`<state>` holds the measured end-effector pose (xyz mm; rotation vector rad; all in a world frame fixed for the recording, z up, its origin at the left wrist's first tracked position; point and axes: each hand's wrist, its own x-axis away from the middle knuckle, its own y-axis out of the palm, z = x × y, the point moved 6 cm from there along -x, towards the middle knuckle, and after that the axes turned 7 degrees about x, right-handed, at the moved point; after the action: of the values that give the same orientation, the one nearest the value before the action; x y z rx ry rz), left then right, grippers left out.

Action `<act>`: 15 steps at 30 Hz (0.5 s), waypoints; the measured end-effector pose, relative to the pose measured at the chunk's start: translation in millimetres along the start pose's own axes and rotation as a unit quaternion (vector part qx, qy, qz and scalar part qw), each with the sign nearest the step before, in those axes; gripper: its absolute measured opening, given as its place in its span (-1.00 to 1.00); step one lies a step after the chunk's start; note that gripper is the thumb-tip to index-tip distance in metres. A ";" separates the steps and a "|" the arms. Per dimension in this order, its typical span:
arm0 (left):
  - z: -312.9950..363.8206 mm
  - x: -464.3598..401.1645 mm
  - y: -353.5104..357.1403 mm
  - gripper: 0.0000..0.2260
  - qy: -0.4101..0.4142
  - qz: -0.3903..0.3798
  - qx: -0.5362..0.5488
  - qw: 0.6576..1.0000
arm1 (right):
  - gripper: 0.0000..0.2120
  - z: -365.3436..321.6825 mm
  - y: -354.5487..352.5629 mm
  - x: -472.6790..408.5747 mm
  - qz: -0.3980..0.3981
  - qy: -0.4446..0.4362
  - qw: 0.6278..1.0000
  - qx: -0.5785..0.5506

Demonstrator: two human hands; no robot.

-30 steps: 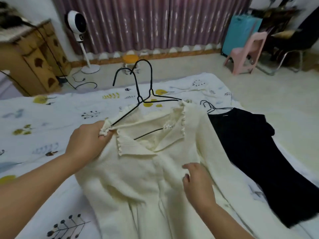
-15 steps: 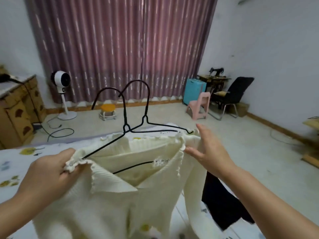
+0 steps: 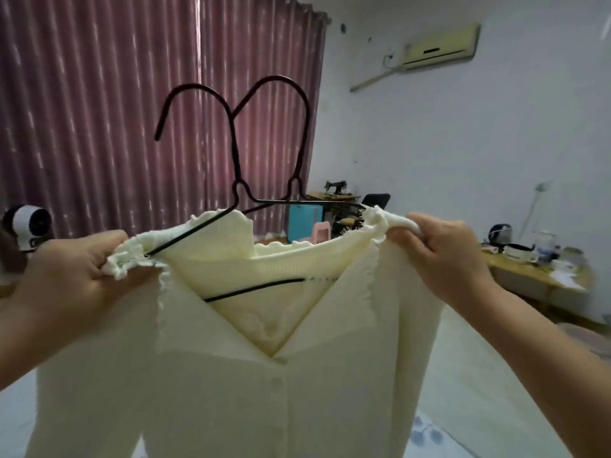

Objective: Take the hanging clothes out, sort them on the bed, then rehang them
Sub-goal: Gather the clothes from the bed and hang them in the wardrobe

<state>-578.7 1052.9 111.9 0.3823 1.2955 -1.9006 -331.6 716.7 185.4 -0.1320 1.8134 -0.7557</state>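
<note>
A cream knit cardigan [image 3: 231,385] with frilled collar edges hangs in the air in front of me, filling the lower middle of the view. Two black wire hangers [image 3: 238,150] sit inside its neckline, their hooks standing up above the collar. My left hand [image 3: 76,276] grips the cardigan's left shoulder together with a hanger arm. My right hand [image 3: 439,256] grips the right shoulder frill. The bed [image 3: 463,408] shows only as a pale strip at the lower right; the black garment is hidden.
Dark pink curtains [image 3: 99,110] cover the back wall. A white fan [image 3: 31,228] stands at the far left. A teal case [image 3: 304,219], pink stool and black chair sit behind the cardigan. A wooden desk [image 3: 535,276] with small items is at the right.
The cardigan has been lifted off the bed and held up high. My right hand moved from its front up to the right shoulder and gripped it. The view tilted upward.
</note>
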 end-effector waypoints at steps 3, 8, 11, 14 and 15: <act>104.1 0.4 3.9 -0.67 0.040 0.019 0.118 0.992 | -0.43 22.6 -42.1 18.9 0.015 0.029 0.998 0.058; 178.7 16.7 38.7 -0.45 0.077 0.034 0.137 0.987 | -0.52 43.9 -103.3 54.9 -0.049 0.054 0.982 0.176; 227.8 34.5 60.4 -0.62 0.127 0.029 0.135 0.982 | -0.62 43.1 -137.6 75.3 -0.139 0.077 0.987 0.012; 267.5 52.6 82.0 -0.69 0.170 0.003 0.160 0.972 | -0.58 54.3 -163.1 97.0 -0.213 0.085 0.973 0.026; 279.1 57.8 89.5 -0.71 0.180 -0.003 0.164 0.970 | -0.52 60.5 -172.1 103.3 -0.202 0.074 0.973 0.080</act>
<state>-500.1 766.0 138.6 0.9304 1.1992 -2.1210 -363.6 509.5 185.4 -0.3548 1.8814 -1.2239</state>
